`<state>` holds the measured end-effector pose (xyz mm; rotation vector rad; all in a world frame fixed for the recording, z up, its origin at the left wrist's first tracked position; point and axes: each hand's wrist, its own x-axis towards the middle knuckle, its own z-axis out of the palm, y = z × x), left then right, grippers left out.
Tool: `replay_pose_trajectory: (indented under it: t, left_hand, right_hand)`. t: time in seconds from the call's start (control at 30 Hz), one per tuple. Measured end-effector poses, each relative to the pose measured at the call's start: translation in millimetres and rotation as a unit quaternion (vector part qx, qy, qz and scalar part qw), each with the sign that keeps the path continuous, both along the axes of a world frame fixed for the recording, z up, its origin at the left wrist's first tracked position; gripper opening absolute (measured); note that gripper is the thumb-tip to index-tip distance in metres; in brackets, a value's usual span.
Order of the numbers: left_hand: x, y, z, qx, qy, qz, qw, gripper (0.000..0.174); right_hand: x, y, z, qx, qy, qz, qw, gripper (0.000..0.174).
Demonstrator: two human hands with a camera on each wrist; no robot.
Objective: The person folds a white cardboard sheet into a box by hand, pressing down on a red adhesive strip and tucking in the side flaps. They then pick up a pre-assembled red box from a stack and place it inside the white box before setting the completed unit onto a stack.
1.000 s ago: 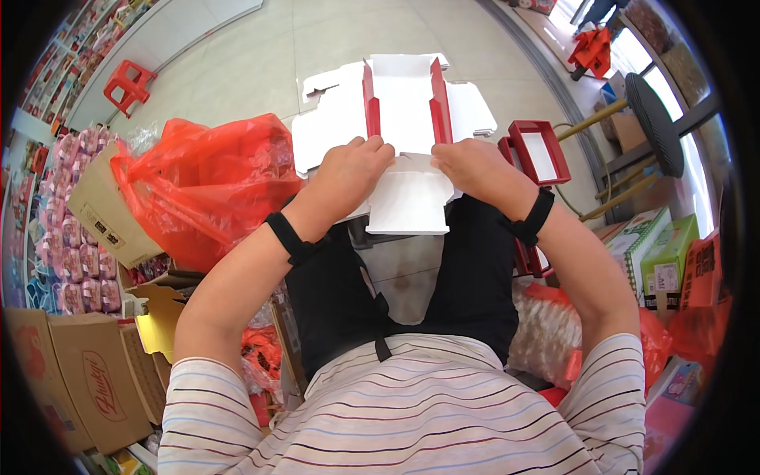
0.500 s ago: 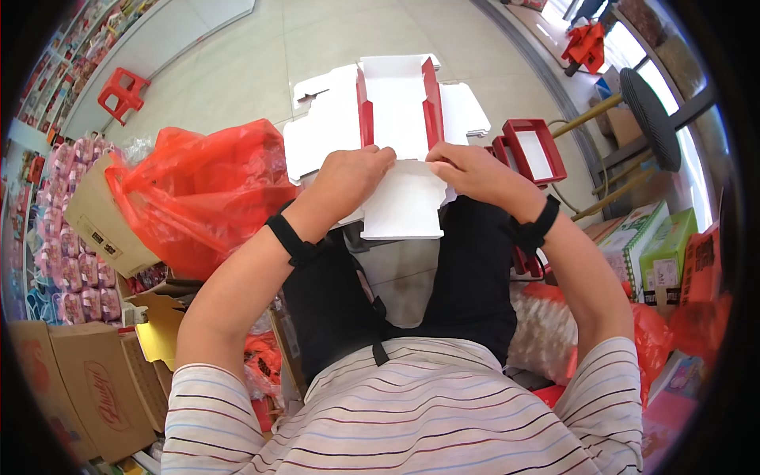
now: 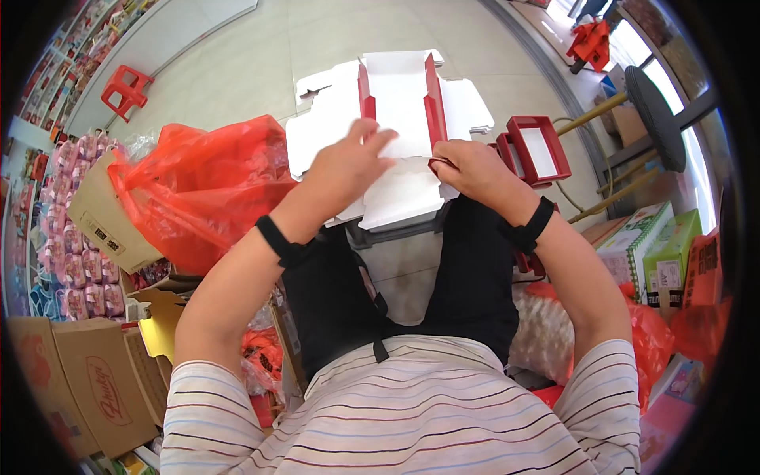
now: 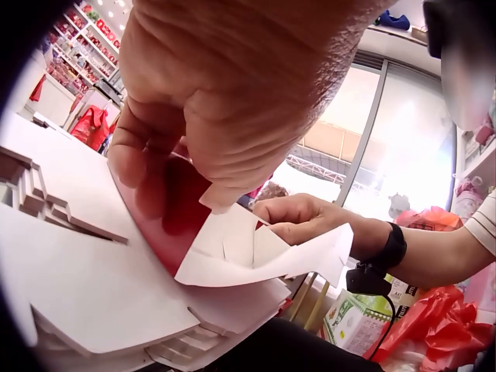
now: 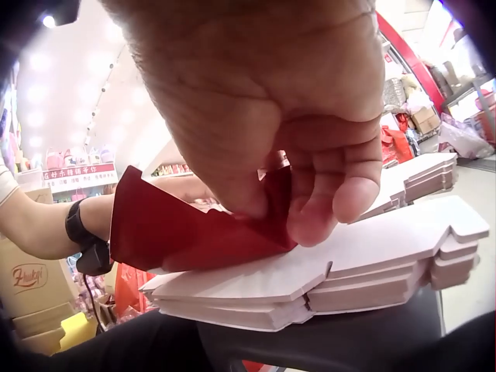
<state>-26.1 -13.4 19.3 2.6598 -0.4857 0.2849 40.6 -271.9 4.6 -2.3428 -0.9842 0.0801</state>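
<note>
A part-folded box sheet point(image 3: 400, 99), white inside with raised red side walls, lies on a stack of flat white sheets point(image 5: 372, 256) above the person's knees. The right hand point(image 3: 477, 170) pinches the red side wall near its corner; in the right wrist view the right hand point(image 5: 271, 116) has its thumb and fingers around the red card point(image 5: 194, 236). The left hand point(image 3: 347, 170) is over the sheet's left side, fingers spread apart in the head view. In the left wrist view the left hand point(image 4: 225, 93) is beside the red wall point(image 4: 167, 209), its fingertips against or close to it.
Two small red boxes point(image 3: 540, 150) stand right of the stack. A red plastic bag point(image 3: 214, 182) and a cardboard box point(image 3: 107, 214) are at the left. A stool point(image 3: 653, 119) and green cartons point(image 3: 669, 249) are on the right, a red stool point(image 3: 127, 89) far left.
The left hand has come off the fold line, its fingers spreading. The right hand's fingers have curled more around the corner. The near flap has tilted.
</note>
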Motion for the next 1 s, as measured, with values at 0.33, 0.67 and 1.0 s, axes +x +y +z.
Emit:
replay_pose_trajectory:
  t: [0.33, 0.67, 1.0]
  left_hand:
    - [-46, 41, 3, 0.024, 0.06, -0.142, 0.988, 0.052]
    - [-24, 37, -7, 0.008, 0.062, -0.128, 0.99, 0.037]
    - [7, 41, 4, 0.014, -0.038, -0.153, 0.987, 0.068]
  right_hand:
    - [5, 0, -6, 0.006, -0.01, 0.022, 1.0, 0.021]
    - [9, 0, -2, -0.017, -0.003, 0.043, 0.999, 0.021]
    - [9, -1, -2, -0.018, -0.004, 0.041, 0.999, 0.019]
